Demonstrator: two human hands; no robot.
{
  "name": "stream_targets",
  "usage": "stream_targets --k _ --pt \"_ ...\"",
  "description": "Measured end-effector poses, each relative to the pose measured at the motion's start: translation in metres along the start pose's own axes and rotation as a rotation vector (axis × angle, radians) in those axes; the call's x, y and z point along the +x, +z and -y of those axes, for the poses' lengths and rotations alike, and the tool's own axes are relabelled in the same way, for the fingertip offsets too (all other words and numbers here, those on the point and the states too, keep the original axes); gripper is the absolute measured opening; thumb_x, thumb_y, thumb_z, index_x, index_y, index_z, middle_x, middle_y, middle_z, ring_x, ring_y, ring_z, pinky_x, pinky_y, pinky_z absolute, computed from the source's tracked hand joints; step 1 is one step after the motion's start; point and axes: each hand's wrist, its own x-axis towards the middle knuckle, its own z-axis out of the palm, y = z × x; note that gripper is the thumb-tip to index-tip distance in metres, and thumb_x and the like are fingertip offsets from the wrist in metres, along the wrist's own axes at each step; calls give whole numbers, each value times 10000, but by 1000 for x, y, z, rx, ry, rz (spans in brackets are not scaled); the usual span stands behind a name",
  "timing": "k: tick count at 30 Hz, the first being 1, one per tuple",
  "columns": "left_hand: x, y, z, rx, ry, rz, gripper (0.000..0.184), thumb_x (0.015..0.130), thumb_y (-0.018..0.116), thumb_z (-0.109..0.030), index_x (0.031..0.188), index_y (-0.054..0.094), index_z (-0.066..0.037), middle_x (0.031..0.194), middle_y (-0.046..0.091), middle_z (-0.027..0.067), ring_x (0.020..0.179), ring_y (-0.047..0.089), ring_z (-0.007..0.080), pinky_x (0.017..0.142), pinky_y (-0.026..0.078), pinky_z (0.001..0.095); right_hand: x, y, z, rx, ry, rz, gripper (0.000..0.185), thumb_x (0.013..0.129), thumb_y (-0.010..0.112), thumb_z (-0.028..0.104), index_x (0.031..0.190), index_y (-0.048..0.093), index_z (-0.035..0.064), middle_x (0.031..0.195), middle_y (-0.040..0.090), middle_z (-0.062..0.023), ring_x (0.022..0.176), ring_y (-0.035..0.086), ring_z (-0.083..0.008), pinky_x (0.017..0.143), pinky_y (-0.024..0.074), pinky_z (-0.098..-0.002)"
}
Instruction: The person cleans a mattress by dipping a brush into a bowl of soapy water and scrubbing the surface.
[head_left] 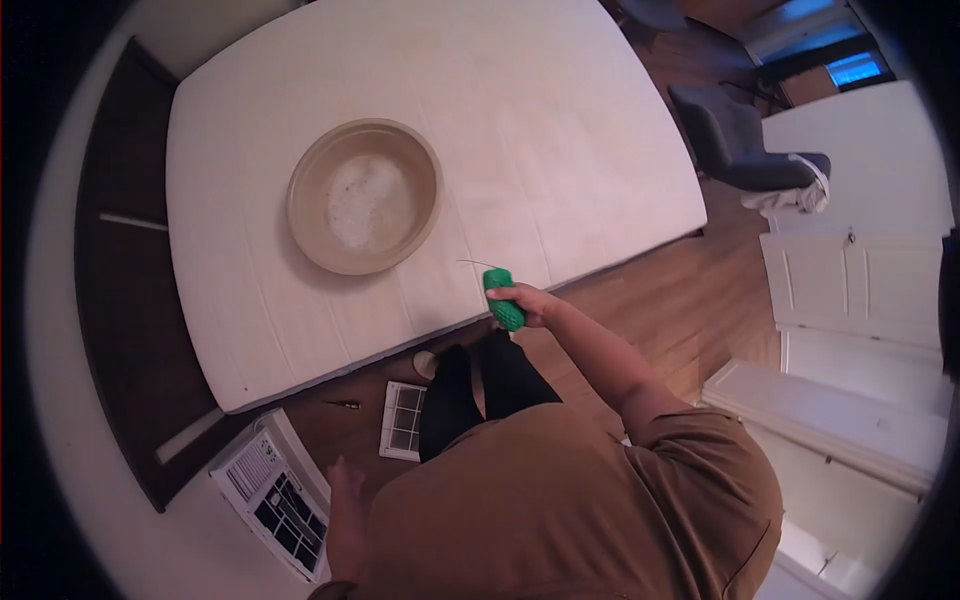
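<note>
My right hand (532, 303) is closed around a green textured object (504, 299) over the front edge of the mattress. A thin dark strand sticks out to the left from the top of that object. Low on the left, my left hand (347, 477) is beside a white appliance (272, 498) with an open grille; its fingers are too dim to make out. A large beige basin (368, 196) rests on the white mattress (540, 120), with whitish patches on its bottom.
A white framed filter panel (402, 420) lies on the wooden floor near my legs, with a small thin tool (345, 404) to its left. At the right are a dark grey chair (740, 140) with a cloth over it, white doors (830, 280) and a long white unit (830, 410).
</note>
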Motion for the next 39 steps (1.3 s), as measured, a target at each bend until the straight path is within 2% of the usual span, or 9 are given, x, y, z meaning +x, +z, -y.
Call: stream_targets --k 7,11,14,17,22,26,34,37,39 --pt "-67 -15 7 198 10 -114 278 916 558 -231 1129 412 -127 898 479 49 789 509 232 720 485 439 -35 -42 -30 -205 81 -113 335 739 758 214 962 545 85 800 554 -53 685 587 -196 546 520 -359" --pt "-46 -2 26 94 292 66 560 901 597 -251 1371 314 -141 1113 500 85 1021 528 303 836 477 471 -30 -144 -76 -374 87 -328 399 681 809 262 948 591 60 828 615 -97 738 623 -228 609 535 -389" --pt "-55 9 26 219 358 135 755 892 617 -257 1483 154 -184 1217 489 90 1100 516 320 862 471 480 -29 -185 -92 -894 127 -673 569 629 842 316 1052 600 22 965 653 -155 845 652 -261 707 539 -409" --pt "-113 50 6 140 261 83 833 885 628 -260 1507 76 -205 1256 479 88 1109 514 322 860 473 476 -55 -159 -69 -800 86 -730 692 611 844 373 1135 583 4 1084 640 -184 946 649 -276 790 526 -402" --pt "-145 78 6 60 186 -51 820 884 631 -256 1505 97 -235 1274 488 110 1090 525 321 833 482 473 -9 -153 -45 -1161 -16 -556 635 707 769 411 1163 569 18 1073 638 -180 982 631 -278 823 510 -398" --pt "-133 79 21 -34 206 -87 814 871 645 -247 1500 128 -263 1297 488 146 1077 534 337 810 494 486 29 -144 -24 -852 -112 -483 535 791 711 275 1190 507 -16 1013 612 -148 862 613 -234 717 507 -358" --pt "-104 78 34 -135 218 -109 847 871 648 -267 1503 87 -218 1375 407 180 1124 535 369 821 511 491 58 -16 48 -664 -560 -374 488 790 684 183 1187 484 -17 996 606 -136 889 590 -229 774 482 -344" --pt "-97 79 26 -166 251 -131 821 870 647 -247 1502 125 -207 1333 454 167 1067 561 335 793 517 451 87 53 70 -767 -656 -292 503 787 707 215 1181 486 -7 970 616 -127 876 593 -222 778 478 -335" --pt "-95 83 13 -228 261 -99 742 869 643 -201 1484 229 -199 941 573 39 729 540 152 610 496 353 118 92 89 -933 -860 -315 507 770 729 240 1153 497 3 960 626 -159 880 614 -274 792 478 -365"
